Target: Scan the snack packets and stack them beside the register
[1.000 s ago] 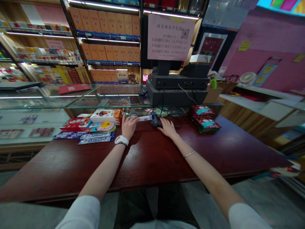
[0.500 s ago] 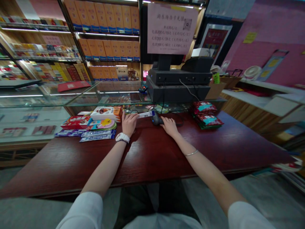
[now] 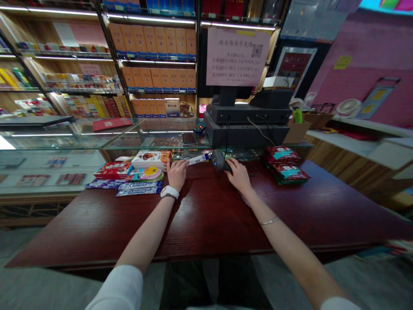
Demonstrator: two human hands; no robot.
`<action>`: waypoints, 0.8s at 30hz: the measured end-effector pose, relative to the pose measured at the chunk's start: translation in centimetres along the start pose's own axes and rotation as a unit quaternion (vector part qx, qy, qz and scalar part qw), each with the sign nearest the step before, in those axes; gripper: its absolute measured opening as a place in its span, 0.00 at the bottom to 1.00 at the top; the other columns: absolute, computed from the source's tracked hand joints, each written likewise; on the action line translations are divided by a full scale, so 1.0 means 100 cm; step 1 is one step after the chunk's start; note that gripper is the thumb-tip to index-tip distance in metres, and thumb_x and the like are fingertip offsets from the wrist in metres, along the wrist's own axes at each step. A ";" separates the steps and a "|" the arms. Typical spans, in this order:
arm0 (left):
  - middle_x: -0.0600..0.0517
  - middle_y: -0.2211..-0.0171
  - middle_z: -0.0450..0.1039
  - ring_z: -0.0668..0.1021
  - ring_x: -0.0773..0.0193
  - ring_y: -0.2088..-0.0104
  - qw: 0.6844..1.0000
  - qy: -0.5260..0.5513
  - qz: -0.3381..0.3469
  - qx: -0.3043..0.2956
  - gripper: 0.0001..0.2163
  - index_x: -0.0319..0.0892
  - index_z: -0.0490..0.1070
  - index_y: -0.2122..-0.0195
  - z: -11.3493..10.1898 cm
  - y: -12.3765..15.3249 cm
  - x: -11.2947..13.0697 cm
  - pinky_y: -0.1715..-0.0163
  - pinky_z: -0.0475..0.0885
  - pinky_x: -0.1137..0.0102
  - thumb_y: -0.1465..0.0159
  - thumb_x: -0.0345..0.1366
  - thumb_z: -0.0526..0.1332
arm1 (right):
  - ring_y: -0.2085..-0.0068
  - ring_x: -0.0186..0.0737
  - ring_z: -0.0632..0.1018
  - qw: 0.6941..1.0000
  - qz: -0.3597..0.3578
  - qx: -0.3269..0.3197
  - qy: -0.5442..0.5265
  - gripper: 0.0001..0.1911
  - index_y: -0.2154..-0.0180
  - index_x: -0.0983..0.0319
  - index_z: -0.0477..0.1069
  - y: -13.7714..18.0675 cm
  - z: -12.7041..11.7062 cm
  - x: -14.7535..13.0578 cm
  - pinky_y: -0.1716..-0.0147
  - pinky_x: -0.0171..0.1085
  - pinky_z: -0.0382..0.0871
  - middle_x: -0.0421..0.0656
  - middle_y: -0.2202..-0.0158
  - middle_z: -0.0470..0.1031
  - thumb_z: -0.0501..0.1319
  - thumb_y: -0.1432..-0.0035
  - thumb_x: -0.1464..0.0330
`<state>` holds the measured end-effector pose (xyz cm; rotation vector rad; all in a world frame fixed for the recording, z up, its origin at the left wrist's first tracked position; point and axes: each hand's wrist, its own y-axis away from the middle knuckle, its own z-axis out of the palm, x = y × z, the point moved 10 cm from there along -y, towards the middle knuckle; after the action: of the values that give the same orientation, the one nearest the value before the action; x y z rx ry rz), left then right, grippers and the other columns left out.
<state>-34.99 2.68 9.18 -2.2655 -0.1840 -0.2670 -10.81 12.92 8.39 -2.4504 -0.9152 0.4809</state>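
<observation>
My right hand [image 3: 238, 173] is closed round the handle of a dark barcode scanner [image 3: 218, 161], with a small blue light on its head. The scanner's head points left. My left hand [image 3: 177, 173] pinches the near end of a slim white-and-blue packet [image 3: 198, 160], whose far end reaches toward the scanner. Just left of that hand lie a white-and-orange box [image 3: 151, 159], a packet with a yellow duck [image 3: 146, 173], a red box [image 3: 112, 170] and several blue-and-white wrapped sticks [image 3: 139, 188].
Red-brown snack bags [image 3: 287, 165] are stacked on the right of the dark wooden table [image 3: 219, 224]. Behind it stand a glass counter [image 3: 122, 140], a black cash register [image 3: 247, 125] and a screen stand bearing a paper sign [image 3: 237, 58]. Shelves with orange boxes [image 3: 155, 41] rise at the back.
The scanner has lifted and turned slightly in my right hand, which grips its handle more fully. My left hand keeps the packet in nearly the same place. The head view has tilted up.
</observation>
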 end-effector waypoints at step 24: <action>0.52 0.50 0.78 0.76 0.54 0.51 1.000 -0.025 0.004 -0.012 0.15 0.51 0.76 0.52 0.003 0.002 -0.006 0.33 0.49 0.47 0.36 0.29 0.55 | 0.53 0.48 0.77 0.980 -0.123 -0.108 -0.112 0.29 0.35 0.55 0.60 0.008 -0.010 -0.024 0.52 0.46 0.69 0.47 0.49 0.77 0.58 0.37 0.64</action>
<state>-35.51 2.76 8.63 -2.2983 -0.1995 -0.2097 -11.62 10.41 9.14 -2.4581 -1.4102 0.6039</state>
